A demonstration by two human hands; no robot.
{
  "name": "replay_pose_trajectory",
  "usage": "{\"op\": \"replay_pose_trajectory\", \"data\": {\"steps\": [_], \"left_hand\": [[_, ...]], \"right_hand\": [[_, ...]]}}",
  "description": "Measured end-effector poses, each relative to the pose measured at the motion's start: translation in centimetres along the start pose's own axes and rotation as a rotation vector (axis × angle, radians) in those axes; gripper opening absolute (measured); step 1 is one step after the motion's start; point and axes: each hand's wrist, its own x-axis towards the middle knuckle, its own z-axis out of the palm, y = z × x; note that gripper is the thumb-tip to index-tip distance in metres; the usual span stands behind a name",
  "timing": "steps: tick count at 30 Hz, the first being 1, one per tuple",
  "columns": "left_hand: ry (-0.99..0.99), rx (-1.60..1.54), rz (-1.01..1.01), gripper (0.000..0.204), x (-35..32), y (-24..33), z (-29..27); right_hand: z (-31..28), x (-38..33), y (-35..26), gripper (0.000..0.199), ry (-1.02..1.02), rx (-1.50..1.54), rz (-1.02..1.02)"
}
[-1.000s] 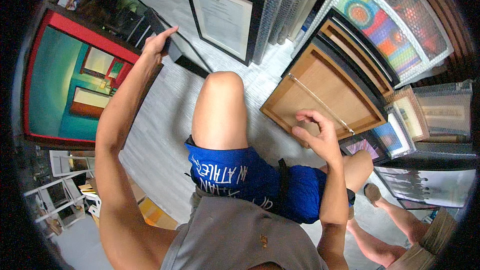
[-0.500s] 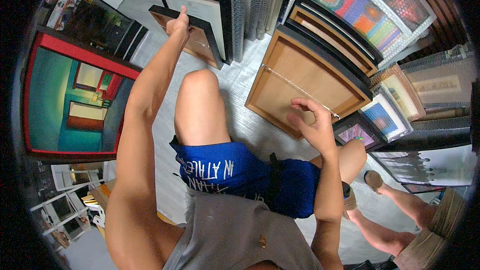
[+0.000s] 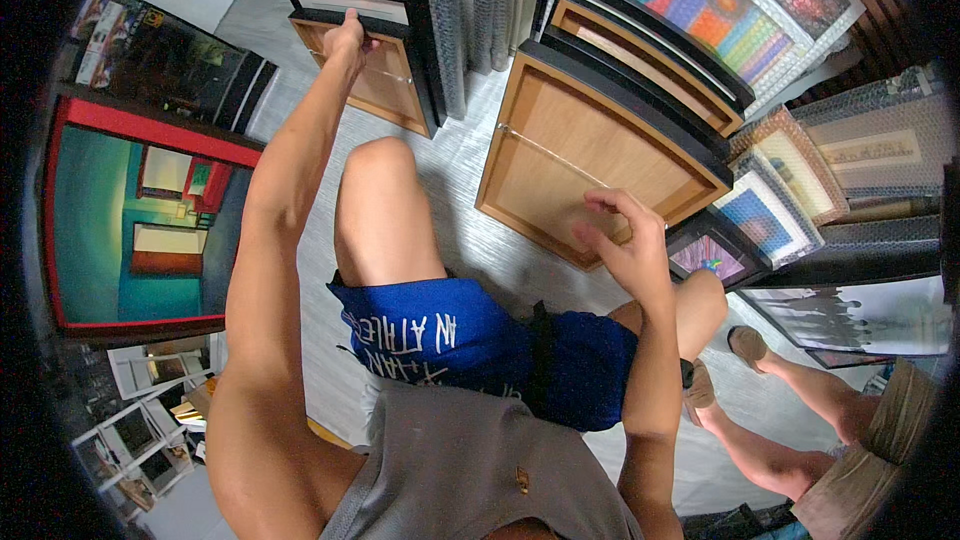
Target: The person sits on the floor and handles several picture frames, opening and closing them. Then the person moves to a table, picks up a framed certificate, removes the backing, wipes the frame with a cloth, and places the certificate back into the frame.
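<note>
My left hand (image 3: 346, 43) reaches far out to the left and grips the top edge of a picture frame (image 3: 384, 92). This frame has black sides and a wooden back turned toward me, and it stands on the floor against a larger black frame (image 3: 418, 15) with a pale mat. My right hand (image 3: 632, 235) holds nothing, with thumb and fingers curved apart. It hovers in front of another wooden-backed frame (image 3: 590, 145), which has a hanging wire across it. Whether it touches that frame I cannot tell.
Bubble-wrapped frames (image 3: 480, 0) stand behind the left stack. At the right lean more black frames (image 3: 650, 60), a colourful wrapped painting (image 3: 690, 10) and small framed pictures (image 3: 770, 210). A red-edged painting (image 3: 165, 230) stands at my left. Another person's legs (image 3: 780, 440) are at lower right.
The frame in my left hand has tipped back against the black frame behind it. My right hand keeps its pose. The whole view has shifted slightly.
</note>
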Motion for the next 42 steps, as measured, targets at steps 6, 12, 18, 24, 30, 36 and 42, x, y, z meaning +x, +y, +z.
{"op": "replay_pose_trajectory", "data": {"steps": [6, 12, 18, 24, 30, 36, 42], "left_hand": [[-0.074, -0.007, 0.016, 0.048, -0.8, 0.0, 0.1], [-0.105, -0.041, 0.003, 0.047, -0.4, -0.7, -2.2], [-0.154, -0.098, -0.110, 0.037, -0.6, -2.4, -8.8], [-0.033, -0.308, -0.004, 0.031, -3.1, -3.3, -14.5], [-0.143, -0.455, 0.012, 0.028, -5.2, -2.1, -23.4], [-0.101, -0.321, 0.048, 0.030, -7.6, -2.9, -30.2], [-0.036, -0.223, 0.044, 0.031, -9.6, -4.2, -34.3]], "right_hand": [[-0.2, 0.6, 1.1, 0.023, 0.361, -0.169, -0.102], [-2.2, 4.7, -1.0, 0.036, 0.519, -0.830, -0.309], [-2.2, 8.2, -0.5, 0.040, 0.190, -0.917, -0.242], [-2.5, 9.3, -0.2, 0.037, -0.012, -0.873, -0.235], [-1.5, 8.5, -4.2, 0.058, -0.197, -0.826, -0.328], [0.6, 11.4, -10.2, 0.074, -0.239, -0.817, -0.336], [6.3, 19.6, -12.8, 0.063, -0.228, -0.763, -0.544]]}}
